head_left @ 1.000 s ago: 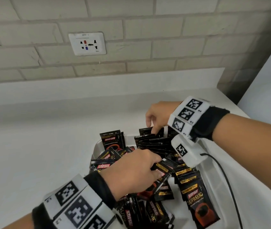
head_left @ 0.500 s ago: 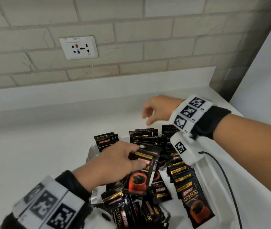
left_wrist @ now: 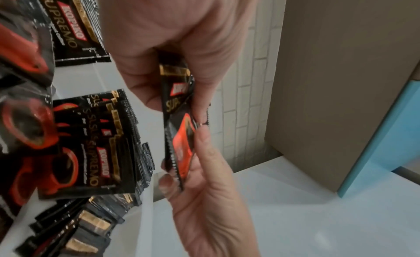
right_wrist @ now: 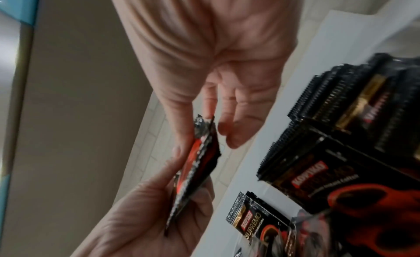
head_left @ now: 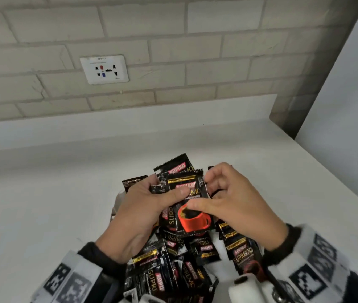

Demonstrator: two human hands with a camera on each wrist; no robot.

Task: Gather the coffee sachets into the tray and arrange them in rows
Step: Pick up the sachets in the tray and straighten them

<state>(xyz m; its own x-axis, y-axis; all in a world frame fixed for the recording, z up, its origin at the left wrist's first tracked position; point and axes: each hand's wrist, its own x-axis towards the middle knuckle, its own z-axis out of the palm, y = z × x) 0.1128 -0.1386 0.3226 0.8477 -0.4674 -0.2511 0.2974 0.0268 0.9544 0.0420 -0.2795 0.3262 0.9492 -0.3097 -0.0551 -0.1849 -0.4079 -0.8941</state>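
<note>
From the head camera, the left hand (head_left: 143,206) and right hand (head_left: 234,206) meet above the white plastic tray (head_left: 116,200) on the white desk (head_left: 42,193), both holding a small bunch of black foil coffee sachets printed with a red cup (head_left: 190,206); the left thumb lies across its face, the right thumb and curled fingers (head_left: 219,184) pinch its 3 o'clock edge. Loose sachets (head_left: 241,252) pile in the tray toward 6 o'clock. A white wall socket (head_left: 104,69) sits at 11 o'clock. In the left wrist view, the left hand (left_wrist: 172,45) grips the bunch (left_wrist: 179,121) edge-on, with the right hand (left_wrist: 204,198) pinching from below and stacked sachets (left_wrist: 95,146) at 9 o'clock. In the right wrist view, the right hand (right_wrist: 204,63) pinches the bunch (right_wrist: 200,160) and the left hand (right_wrist: 145,216) clasps it from 7 o'clock.
</note>
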